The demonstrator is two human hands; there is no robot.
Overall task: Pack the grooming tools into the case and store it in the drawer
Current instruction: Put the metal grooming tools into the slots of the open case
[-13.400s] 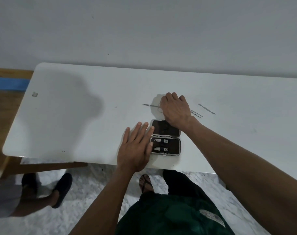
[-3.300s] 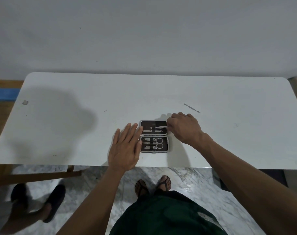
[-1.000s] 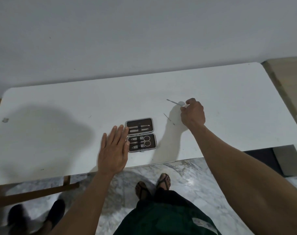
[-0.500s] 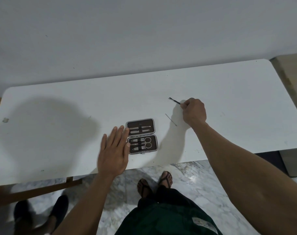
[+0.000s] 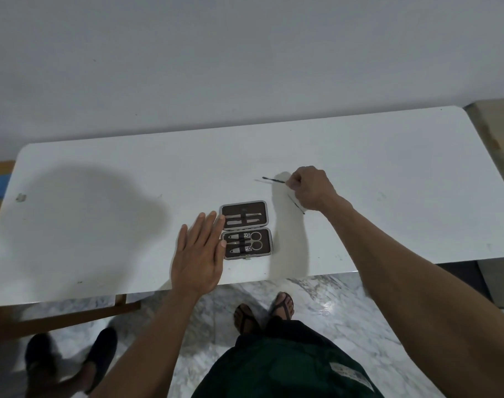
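Since half a second earlier, hardly anything had moved: the right hand [image 5: 309,188] was still up past the case, with the thin metal tool [image 5: 273,180] still pinched in its fingers and sticking out toward 9 o'clock, lifted a bit off the table [image 5: 388,168] so it threw a faint shadow. The fingers were curled tight around that tool's near end.

A second thin tool [image 5: 296,204] lay on the table right under that hand, running toward 5 o'clock, partly hidden by the wrist.

The case [image 5: 246,229] sat open and flat near the front edge of the table, at about 7 o'clock from the right hand. Its far half held two slim tools strapped in, and the near half had small scissors and what looked like clippers.

The left hand [image 5: 199,258] lay flat on the table, fingers straight and together, gripping nothing, with the fingertips touching the case's left edge.

Sandaled feet showed on the marble floor below, and someone else's dark shoes were off at 8 o'clock.
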